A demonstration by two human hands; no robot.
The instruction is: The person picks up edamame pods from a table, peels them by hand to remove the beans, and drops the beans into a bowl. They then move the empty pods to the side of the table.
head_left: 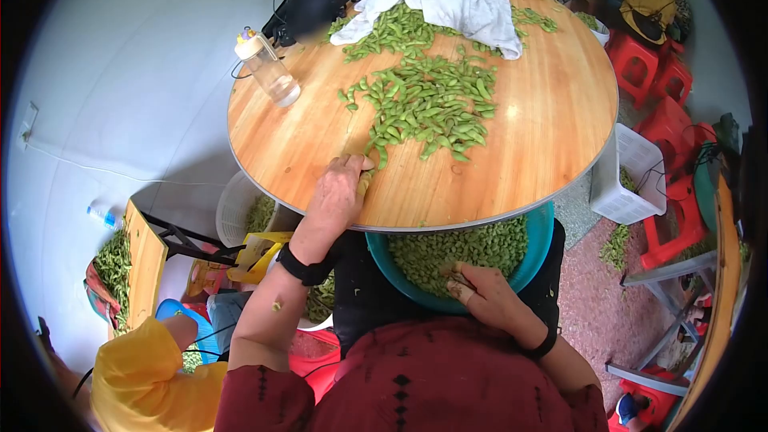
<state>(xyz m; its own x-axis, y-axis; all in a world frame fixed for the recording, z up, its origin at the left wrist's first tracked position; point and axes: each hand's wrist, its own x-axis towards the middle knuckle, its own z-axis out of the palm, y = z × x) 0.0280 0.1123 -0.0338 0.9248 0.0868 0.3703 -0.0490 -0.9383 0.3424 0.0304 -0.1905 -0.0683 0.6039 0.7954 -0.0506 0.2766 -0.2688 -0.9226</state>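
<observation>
My left hand [339, 192] rests on the near edge of the round wooden table [296, 144], its fingers curled round yellowish-green edamame pods [366, 182], partly hidden by the hand. Just beyond its fingertips begins a loose pile of green edamame pods [432, 104]. Below the table edge, my right hand [488, 298] hangs over a teal basin [541, 252] of shelled green beans [480, 250]. Its thumb and fingers are pinched together, and a pale wrap shows on one digit. Whatever lies between them is too small to make out.
A white cloth [468, 4] covers more pods at the back. A water bottle [272, 72] and a black bag [316, 10] stand at the left. White crates [628, 200], red stools [672, 132] and a person in a yellow shirt [152, 376] surround the table.
</observation>
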